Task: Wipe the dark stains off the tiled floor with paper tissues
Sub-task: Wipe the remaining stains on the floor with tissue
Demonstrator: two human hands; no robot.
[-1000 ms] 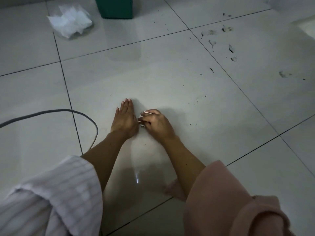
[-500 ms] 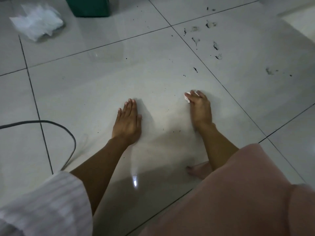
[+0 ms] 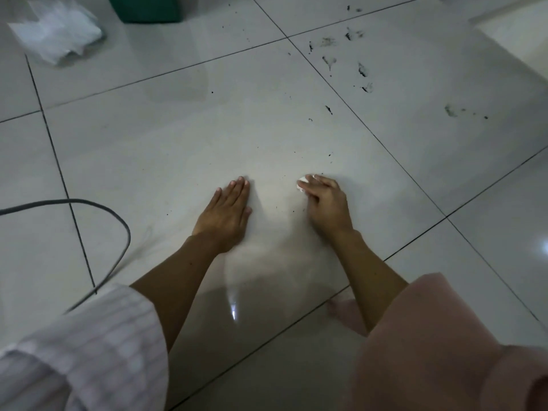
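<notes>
My right hand (image 3: pixel 327 204) presses a small white wad of paper tissue (image 3: pixel 302 183) onto the pale tiled floor (image 3: pixel 207 137); only its tip shows past my fingers. My left hand (image 3: pixel 226 212) lies flat on the same tile, fingers together, holding nothing. Dark stains (image 3: pixel 350 59) smear the tile at the far right, with one more smudge (image 3: pixel 451 110) further right. Small black specks (image 3: pixel 328 109) are scattered between the stains and my right hand.
A crumpled heap of white tissues (image 3: pixel 56 32) lies at the far left. A green box (image 3: pixel 146 7) stands at the top edge. A grey cable (image 3: pixel 118 221) loops over the floor at left. A bare foot (image 3: pixel 347 314) shows below my right forearm.
My right hand swept with the tissue from beside the left hand out to the right, then back a little toward the left. The left hand stayed planted flat.
</notes>
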